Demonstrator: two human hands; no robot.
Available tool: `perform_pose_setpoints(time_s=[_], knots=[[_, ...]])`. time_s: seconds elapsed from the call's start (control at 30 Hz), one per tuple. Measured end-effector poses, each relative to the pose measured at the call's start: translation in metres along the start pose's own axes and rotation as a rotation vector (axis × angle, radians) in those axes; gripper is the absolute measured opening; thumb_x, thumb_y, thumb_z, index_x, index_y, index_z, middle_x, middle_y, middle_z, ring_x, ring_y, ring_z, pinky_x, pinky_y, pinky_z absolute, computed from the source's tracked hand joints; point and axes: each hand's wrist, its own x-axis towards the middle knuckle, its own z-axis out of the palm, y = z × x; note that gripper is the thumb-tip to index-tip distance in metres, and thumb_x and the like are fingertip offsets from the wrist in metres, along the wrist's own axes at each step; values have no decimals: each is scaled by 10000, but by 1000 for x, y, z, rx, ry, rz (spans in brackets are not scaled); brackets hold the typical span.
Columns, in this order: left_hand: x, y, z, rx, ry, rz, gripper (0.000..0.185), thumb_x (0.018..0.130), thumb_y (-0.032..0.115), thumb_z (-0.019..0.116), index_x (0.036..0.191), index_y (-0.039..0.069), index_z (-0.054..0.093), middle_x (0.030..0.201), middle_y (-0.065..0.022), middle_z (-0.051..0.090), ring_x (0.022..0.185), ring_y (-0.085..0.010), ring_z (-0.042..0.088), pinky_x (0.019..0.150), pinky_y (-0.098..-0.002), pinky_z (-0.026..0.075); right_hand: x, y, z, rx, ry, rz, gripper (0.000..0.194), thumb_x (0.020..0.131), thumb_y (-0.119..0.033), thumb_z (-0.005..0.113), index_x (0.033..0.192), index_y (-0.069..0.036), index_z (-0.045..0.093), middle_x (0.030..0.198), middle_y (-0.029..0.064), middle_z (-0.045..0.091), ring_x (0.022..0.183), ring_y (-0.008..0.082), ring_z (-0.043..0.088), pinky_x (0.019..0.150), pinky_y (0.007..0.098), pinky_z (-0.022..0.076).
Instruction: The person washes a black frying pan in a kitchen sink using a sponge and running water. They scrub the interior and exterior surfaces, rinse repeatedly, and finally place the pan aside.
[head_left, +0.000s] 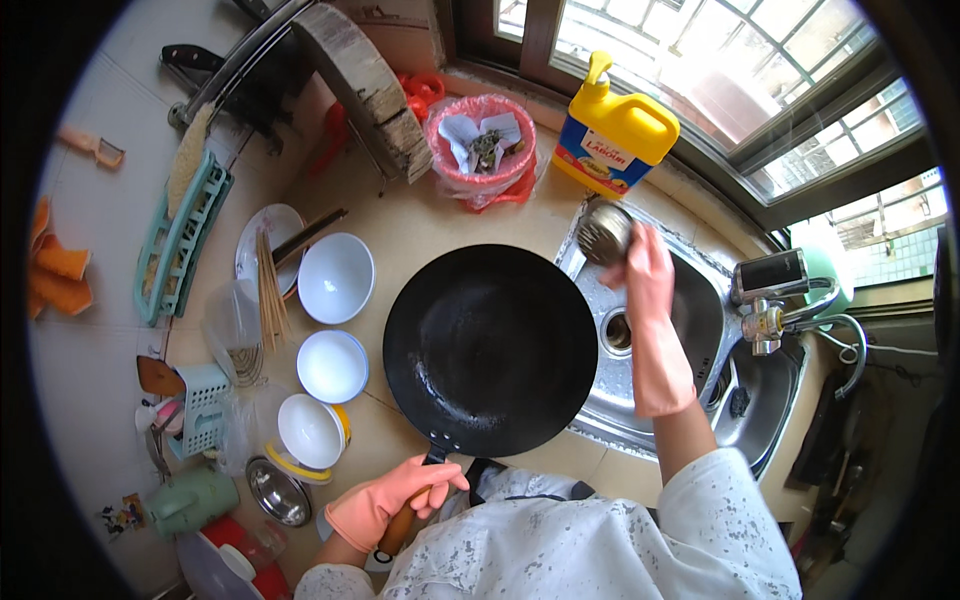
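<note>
A black wok (491, 349) lies over the counter in front of me, its inside facing up, with whitish residue near the handle side. My left hand (397, 499), in a pink rubber glove, is closed around its wooden handle (399, 529). My right hand (645, 277), gloved the same way, holds a round metal scourer (604, 231) above the far left corner of the steel sink (592, 420). The sink's drain (619, 332) shows to the left of that hand. The scourer is slightly blurred, and part of it is hidden by the fingers.
White bowls (337, 277) and a steel bowl (278, 491) stand left of the wok. A lined pink basket (480, 180) holding scraps and a yellow detergent jug (615, 127) stand beyond it. The faucet (765, 326) juts over the sink from the right. A wooden chopping block (367, 90) stands upright.
</note>
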Motion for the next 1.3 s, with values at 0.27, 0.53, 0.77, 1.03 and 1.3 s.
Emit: perform_pose_setpoints(time_s=[0.27, 0.53, 0.77, 1.03, 1.3], knots=[[-11, 10, 0, -13, -79, 2, 293, 958, 234, 677, 1069, -36, 692, 601, -56, 555, 429, -137, 476, 418, -296, 417, -43, 240, -94, -730, 3, -28, 233, 981, -263, 635, 982, -30, 645, 1018, 268, 664, 962, 473, 629, 858, 506, 502], [-21, 22, 9, 48, -48, 25, 301, 955, 231, 688, 1080, -43, 685, 576, -26, 499, 422, -119, 434, 409, -289, 417, -55, 240, -78, -856, -175, -110, 524, 907, -259, 645, 1367, -12, 595, 1484, 259, 529, 1310, 440, 551, 1137, 460, 440], [-33, 16, 19, 67, -6, 46, 330, 950, 254, 698, 1074, -51, 669, 599, -17, 526, 404, -127, 459, 405, -292, 425, -89, 72, -100, 495, -474, 292, 439, 1084, -295, 562, 1398, 7, 606, 1388, 126, 648, 1287, 248, 618, 1119, 346, 449], [-25, 5, 69, 94, 109, 238, 294, 969, 232, 679, 1060, -47, 667, 643, -21, 563, 400, -117, 473, 383, -287, 425, -132, 154, -103, -707, -54, -55, 315, 1042, -202, 509, 1287, -69, 655, 1106, 219, 718, 1051, 425, 659, 943, 474, 522], [17, -35, 165, 174, 188, 670, 201, 993, 152, 657, 1019, -46, 681, 657, -80, 637, 416, -148, 550, 386, -281, 446, -293, -19, -131, -112, -946, 444, 455, 1004, -466, 546, 1226, -86, 663, 1053, 101, 755, 904, 163, 739, 884, 314, 560]])
